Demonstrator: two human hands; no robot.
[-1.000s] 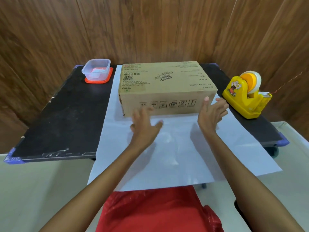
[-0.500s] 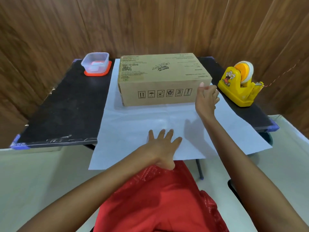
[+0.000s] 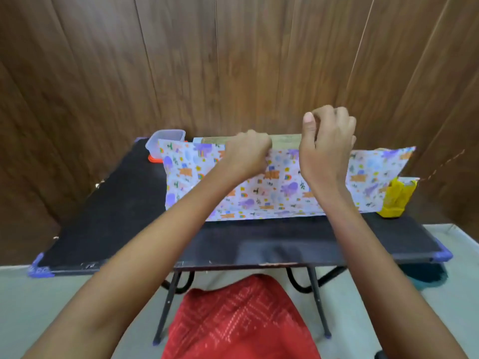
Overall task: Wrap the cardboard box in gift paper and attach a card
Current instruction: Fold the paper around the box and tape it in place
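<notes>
The gift paper point(image 3: 282, 187) now stands folded up against the near side of the cardboard box point(image 3: 286, 139), showing its printed side with purple and orange figures. Only a strip of the box's top shows above the paper's edge. My left hand point(image 3: 245, 152) grips the paper's upper edge near the middle, fingers curled. My right hand point(image 3: 328, 141) pinches the same edge a little to the right and higher, thumb up. No card is in view.
A clear plastic container point(image 3: 166, 141) on an orange lid sits at the black table's point(image 3: 116, 224) back left, partly behind the paper. The yellow tape dispenser point(image 3: 396, 198) stands at the right, half hidden by the paper. Brown wood panels close the back.
The paper's near half, which lay flat white side up, has been lifted up against the box's front. Both hands went from open and apart to gripping its edge at the box top.
</notes>
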